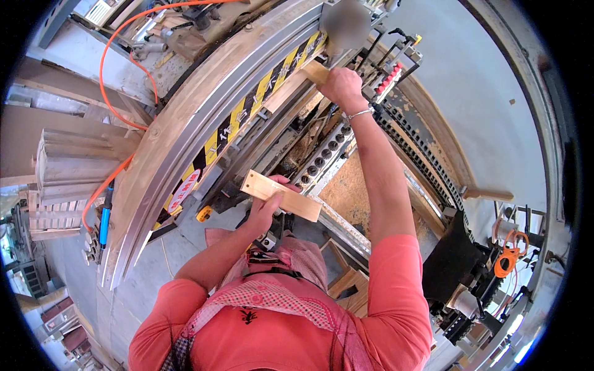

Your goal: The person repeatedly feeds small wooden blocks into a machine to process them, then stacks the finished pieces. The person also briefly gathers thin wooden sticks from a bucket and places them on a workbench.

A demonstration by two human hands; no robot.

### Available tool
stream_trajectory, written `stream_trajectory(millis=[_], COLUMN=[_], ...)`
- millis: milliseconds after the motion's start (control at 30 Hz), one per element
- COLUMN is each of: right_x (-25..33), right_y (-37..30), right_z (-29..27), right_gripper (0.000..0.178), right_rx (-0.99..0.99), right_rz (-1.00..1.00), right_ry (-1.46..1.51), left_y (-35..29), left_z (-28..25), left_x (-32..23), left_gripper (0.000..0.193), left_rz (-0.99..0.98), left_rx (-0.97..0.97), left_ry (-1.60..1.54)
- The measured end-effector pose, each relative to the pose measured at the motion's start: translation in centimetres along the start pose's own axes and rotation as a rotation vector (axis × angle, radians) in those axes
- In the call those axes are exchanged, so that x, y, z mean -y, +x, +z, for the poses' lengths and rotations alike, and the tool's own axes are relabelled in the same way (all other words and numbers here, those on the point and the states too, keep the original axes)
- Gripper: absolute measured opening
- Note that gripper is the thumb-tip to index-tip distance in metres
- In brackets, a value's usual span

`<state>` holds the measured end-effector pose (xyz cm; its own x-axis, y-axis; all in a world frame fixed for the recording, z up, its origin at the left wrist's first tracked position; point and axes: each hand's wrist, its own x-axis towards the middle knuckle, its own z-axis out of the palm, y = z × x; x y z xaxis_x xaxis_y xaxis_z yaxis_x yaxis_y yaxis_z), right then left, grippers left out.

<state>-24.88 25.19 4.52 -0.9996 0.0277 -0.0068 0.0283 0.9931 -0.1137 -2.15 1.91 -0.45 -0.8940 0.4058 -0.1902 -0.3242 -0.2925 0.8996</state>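
A short pale wooden board [296, 201] with small holes near its left end lies in my left hand [265, 211], low in front of my body. The thumb is on top of the board and the fingers curl under it. Farther off, my right arm is stretched over the machine. My right hand [342, 86] grips a second wooden piece [316, 72] at the far end of the machine bed. A longer wooden strip [286, 94] lies beside that piece, along the striped rail. The right fingertips are partly hidden.
A yellow-and-black striped rail [247, 108] runs along the machine's left side. Black round fittings [326, 154] line its middle, and red knobs [388, 80] stand beyond my right wrist. Sawdust [346, 188] covers a lower surface. An orange hose [102, 74] loops at left, near stacked boards [77, 164].
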Motion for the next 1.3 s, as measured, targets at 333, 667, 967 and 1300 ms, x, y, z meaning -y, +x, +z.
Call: stream_trajectory(millis=[333,667,967,1300], right_x=[-0.3,-0.2,-0.1,0.2], right_y=[0.0,0.0,0.2,0.1], right_z=[0.4,0.6,0.2,0.3], right_gripper=[0.043,0.032,0.045,0.045], right_rx=[-0.017,-0.055,0.012,-0.003], right_rz=[-0.059,-0.071,-0.057,-0.037], right_ry=[0.02,-0.032,-0.034,-0.042], left_y=[-0.1,-0.2,0.0,-0.9], left_z=[-0.1,-0.4,-0.3,-3.1], left_x=[-0.5,-0.2,-0.6,-6.1], left_gripper=[0.037,0.033,0.026,0.038], left_rz=[-0.03,-0.028,-0.005,-0.359], left_rx=[0.012,-0.01,0.059,0.304], left_ry=[0.011,-0.024,0.008,0.412])
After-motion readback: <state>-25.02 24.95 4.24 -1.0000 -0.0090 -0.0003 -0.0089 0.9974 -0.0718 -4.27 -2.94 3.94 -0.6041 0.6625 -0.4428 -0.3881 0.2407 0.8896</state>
